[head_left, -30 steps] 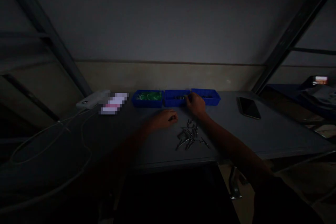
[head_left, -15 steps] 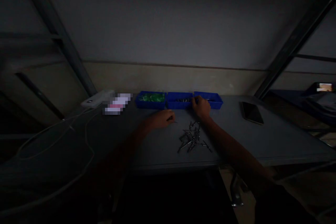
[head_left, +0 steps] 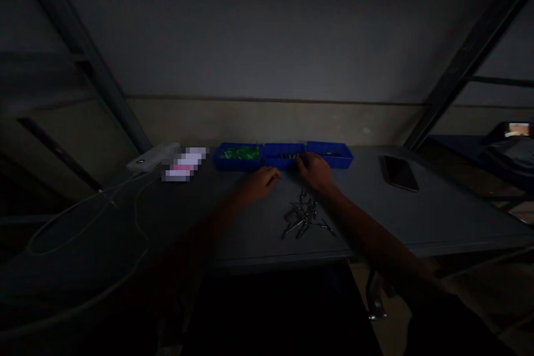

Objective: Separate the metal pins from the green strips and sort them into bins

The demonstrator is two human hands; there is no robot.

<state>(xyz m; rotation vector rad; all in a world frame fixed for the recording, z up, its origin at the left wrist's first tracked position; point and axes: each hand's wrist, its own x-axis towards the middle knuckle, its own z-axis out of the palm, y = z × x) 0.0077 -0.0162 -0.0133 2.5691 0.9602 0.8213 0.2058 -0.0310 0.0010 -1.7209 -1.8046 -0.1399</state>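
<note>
My left hand (head_left: 262, 181) is over the table just in front of the middle blue bin (head_left: 277, 164). Its fingers are closed together, and what they hold, if anything, is too dark to make out. My right hand (head_left: 316, 171) reaches the front right corner of that bin, fingers curled in a pinch whose contents are hidden. Small metal parts (head_left: 288, 155) lie inside the middle bin. A loose pile of slim, pen-like metal pieces (head_left: 306, 219) lies on the table below my hands.
A blue bin with green bagged material (head_left: 244, 153) stands left; another blue bin (head_left: 342, 160) with a few thin parts stands right. A dark phone (head_left: 399, 172) lies on the right of the grey table (head_left: 250, 239). A white box (head_left: 146, 160), blurred bright item (head_left: 186, 164) and cables are left.
My left hand has moved up toward the middle bin; the thin metal tip at its fingers no longer shows. My right hand has drawn slightly left and back to the bin's front edge.
</note>
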